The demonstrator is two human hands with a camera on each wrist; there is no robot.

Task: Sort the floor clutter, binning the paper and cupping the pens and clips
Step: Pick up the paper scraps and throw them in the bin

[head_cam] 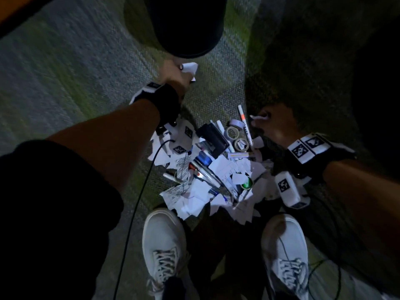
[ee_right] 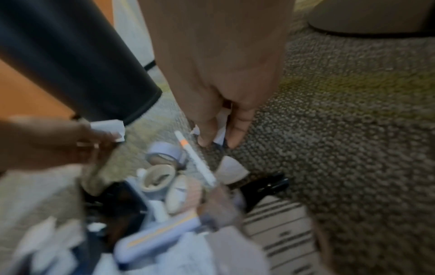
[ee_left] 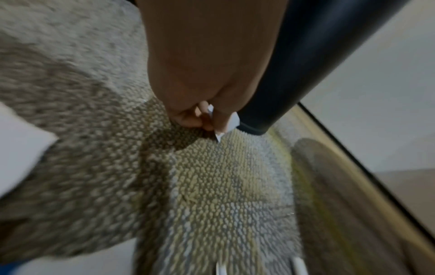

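My left hand pinches a white paper scrap just below the base of the black bin. The left wrist view shows the same hand holding the scrap right beside the bin. My right hand is low at the pile's far right edge. Its fingertips pinch a small white paper scrap over the carpet. A pile of torn paper and pens lies in front of my shoes. A white marker with an orange band lies close to the right hand.
Tape rolls, a black stapler-like block and a green roll sit in the pile. White shoes stand at its near side. A cable hangs from my left wrist. A pale round-based object stands beyond on the carpet.
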